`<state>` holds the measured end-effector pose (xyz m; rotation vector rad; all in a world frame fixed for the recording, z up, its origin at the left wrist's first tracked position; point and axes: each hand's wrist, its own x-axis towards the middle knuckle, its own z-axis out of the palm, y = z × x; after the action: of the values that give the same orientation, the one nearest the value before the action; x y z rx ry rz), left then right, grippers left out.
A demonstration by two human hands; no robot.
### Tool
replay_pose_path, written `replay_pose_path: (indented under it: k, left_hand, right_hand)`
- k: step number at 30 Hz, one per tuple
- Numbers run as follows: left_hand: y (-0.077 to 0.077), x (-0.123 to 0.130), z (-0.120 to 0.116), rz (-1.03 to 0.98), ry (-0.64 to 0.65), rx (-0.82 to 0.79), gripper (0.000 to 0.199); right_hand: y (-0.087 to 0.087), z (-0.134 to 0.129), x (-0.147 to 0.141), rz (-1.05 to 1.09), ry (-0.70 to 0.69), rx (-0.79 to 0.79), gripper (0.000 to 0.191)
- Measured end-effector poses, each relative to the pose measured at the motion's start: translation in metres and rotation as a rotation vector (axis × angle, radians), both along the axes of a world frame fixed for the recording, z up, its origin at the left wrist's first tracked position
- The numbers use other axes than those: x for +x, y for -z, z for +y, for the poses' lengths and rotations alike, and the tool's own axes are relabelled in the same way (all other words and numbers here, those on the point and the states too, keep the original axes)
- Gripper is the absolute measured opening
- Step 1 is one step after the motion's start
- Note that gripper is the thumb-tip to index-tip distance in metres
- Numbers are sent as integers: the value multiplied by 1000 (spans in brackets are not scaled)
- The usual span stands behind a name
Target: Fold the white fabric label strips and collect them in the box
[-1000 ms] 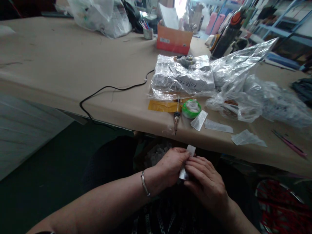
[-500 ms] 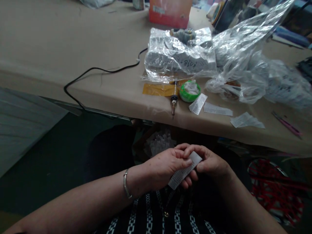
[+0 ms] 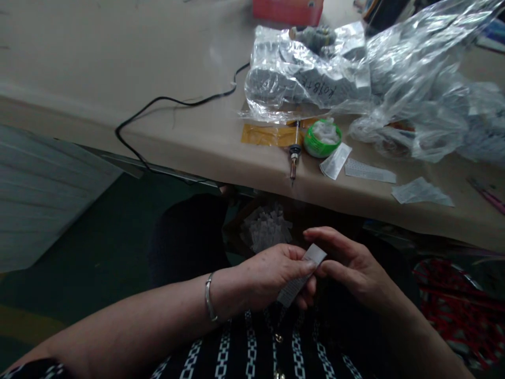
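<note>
My left hand (image 3: pixel 276 271) pinches a narrow whitish strip of printed labels (image 3: pixel 291 291) between thumb and fingers, above my lap. Beside the strip's upper end, my right hand (image 3: pixel 347 260) has its thumb and fingers spread apart; the thumb tip is at the strip's edge, and I cannot tell whether it touches. Beyond the hands, a pile of small white pieces (image 3: pixel 266 229) lies below the table edge. On the table edge rests a soldering iron (image 3: pixel 294 158), tip toward me, next to a green round tub (image 3: pixel 322 138) with white material in it.
Several loose white strips (image 3: pixel 370 171) lie along the table's front edge. Behind them are clear plastic bags (image 3: pixel 307 84) of grey-white bundles and a red box (image 3: pixel 288 11). A black cord (image 3: pixel 189 102) crosses the table and hangs over its edge. Red-and-black netting (image 3: pixel 453 310) is at lower right.
My right hand has let go of the strip's side and spread its fingers. My left hand keeps hold of the strip. The view has shifted, so the table things sit farther right and higher.
</note>
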<state>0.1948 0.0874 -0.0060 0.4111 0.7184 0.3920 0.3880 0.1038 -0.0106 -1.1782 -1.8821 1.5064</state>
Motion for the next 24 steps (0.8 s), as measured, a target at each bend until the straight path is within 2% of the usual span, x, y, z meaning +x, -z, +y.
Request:
replay_pose_path:
  k: [3, 5, 7, 18, 24]
  left_hand:
    - [2, -2, -4, -20, -49, 11, 33]
    - [4, -2, -6, -20, -63, 1, 32]
    - [6, -1, -7, -20, -64, -13, 32]
    - [2, -1, -7, 18, -88, -28, 37]
    - [3, -4, -9, -15, -106, -23, 36]
  right_hand:
    - [-4, -13, -2, -255, 58, 395, 41]
    - [-5, -18, -5, -337, 51, 526, 40]
    - [-4, -21, -9, -370, 37, 585, 37]
    - [-3, -25, -19, -360, 14, 581, 32]
    - [-1, -26, -19, -342, 66, 514, 42]
